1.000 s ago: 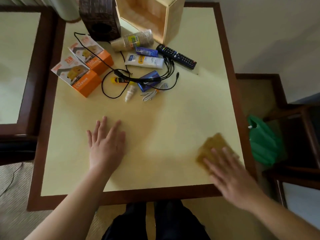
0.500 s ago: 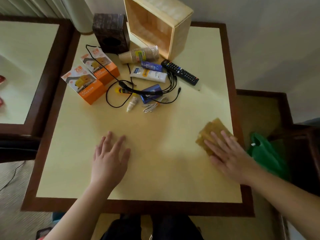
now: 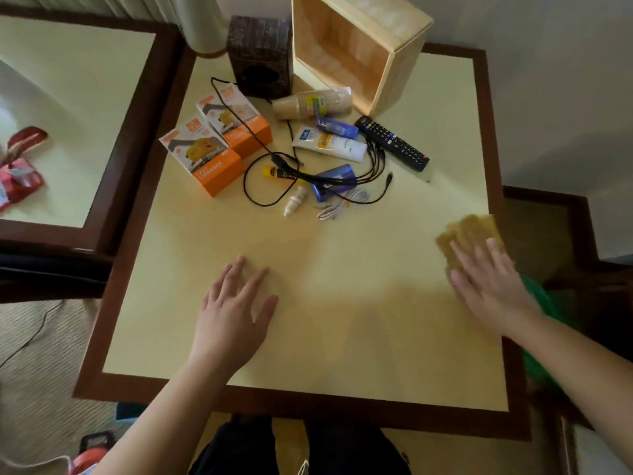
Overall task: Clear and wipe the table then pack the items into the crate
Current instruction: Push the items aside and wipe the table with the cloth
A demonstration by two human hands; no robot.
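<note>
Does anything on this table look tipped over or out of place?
Yes. The wooden crate at the table's far edge lies on its side, opening facing the clutter. The sleeve of paper cups lies on its side beside it, and a black cable straggles over the orange boxes.

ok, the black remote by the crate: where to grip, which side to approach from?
Likely across the narrow width near the middle of the remote, pinched from above. It lies flat, buttons up, running diagonally from the crate toward the near right. Its right long side is bare table; the black cables crowd its left side.
</note>
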